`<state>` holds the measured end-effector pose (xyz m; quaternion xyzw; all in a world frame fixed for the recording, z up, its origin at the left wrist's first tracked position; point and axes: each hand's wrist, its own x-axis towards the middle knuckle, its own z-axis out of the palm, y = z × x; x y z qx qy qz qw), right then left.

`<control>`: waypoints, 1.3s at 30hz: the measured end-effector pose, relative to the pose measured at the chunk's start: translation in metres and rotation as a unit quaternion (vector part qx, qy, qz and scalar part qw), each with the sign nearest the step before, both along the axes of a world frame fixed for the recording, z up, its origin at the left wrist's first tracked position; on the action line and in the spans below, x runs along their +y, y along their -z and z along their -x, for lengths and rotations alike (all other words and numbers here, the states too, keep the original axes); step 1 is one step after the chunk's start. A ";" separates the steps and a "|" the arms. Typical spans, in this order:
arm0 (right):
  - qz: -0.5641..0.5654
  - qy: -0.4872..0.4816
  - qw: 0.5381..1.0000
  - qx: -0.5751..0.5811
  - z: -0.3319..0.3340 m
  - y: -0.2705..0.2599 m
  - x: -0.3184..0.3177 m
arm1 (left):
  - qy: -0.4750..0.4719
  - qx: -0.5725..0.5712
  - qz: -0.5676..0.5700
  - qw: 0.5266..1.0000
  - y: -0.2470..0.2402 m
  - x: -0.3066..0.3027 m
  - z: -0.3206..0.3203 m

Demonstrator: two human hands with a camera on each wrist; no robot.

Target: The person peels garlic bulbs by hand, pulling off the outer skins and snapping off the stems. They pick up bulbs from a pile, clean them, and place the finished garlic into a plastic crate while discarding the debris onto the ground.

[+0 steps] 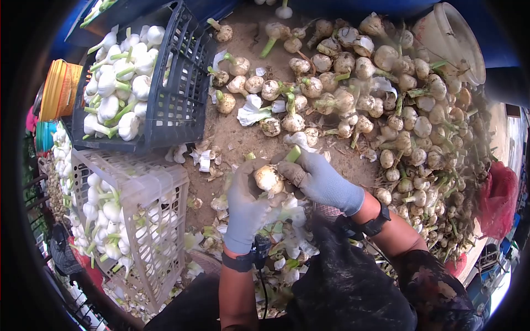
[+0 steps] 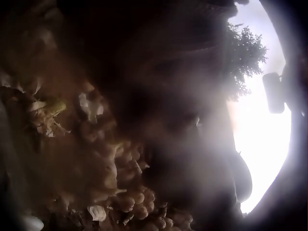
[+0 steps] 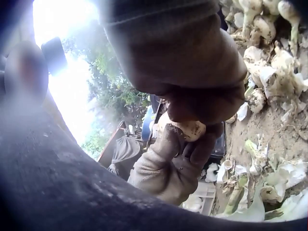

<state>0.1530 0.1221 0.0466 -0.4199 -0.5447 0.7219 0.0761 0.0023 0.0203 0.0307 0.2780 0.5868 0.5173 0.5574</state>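
Observation:
Both hands wear grey gloves with dirty fingertips and meet in the middle of the head view. My left hand (image 1: 245, 198) holds a soil-stained garlic bulb (image 1: 268, 180), fingers curled round its left side. Against its right side, my right hand (image 1: 326, 181) has thumb and fingers bent to pinch the outer skin. A cut green stem (image 1: 293, 154) shows just above the right fingers. In the right wrist view the same bulb (image 3: 193, 130) sits between the two hands, partly covered by the right fingers. The left wrist view is dark and blurred, with the held bulb not discernible.
Unpeeled garlic (image 1: 408, 132) lies heaped to the right, beside a tipped white bucket (image 1: 458, 47). Cleaned white bulbs fill a dark crate (image 1: 179, 99) and a white crate (image 1: 154, 193) on the left. Peeled skins (image 1: 290, 220) litter the ground beneath the hands. A red net bag (image 1: 497, 201) lies far right.

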 end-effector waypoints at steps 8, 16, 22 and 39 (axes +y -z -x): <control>-0.095 -0.046 0.994 -0.005 -0.012 -0.004 0.003 | -0.047 -0.281 0.033 0.958 -0.001 0.000 0.009; -0.221 0.059 0.971 0.067 -0.005 0.031 -0.009 | 0.063 -0.044 0.091 0.993 -0.028 0.012 -0.007; -0.063 -0.005 0.998 -0.008 0.004 0.016 -0.014 | -0.019 -0.026 0.160 0.987 -0.012 0.006 0.022; -0.249 -0.556 0.790 -0.073 -0.014 0.008 -0.053 | -0.318 -0.352 0.010 0.880 0.003 -0.001 0.038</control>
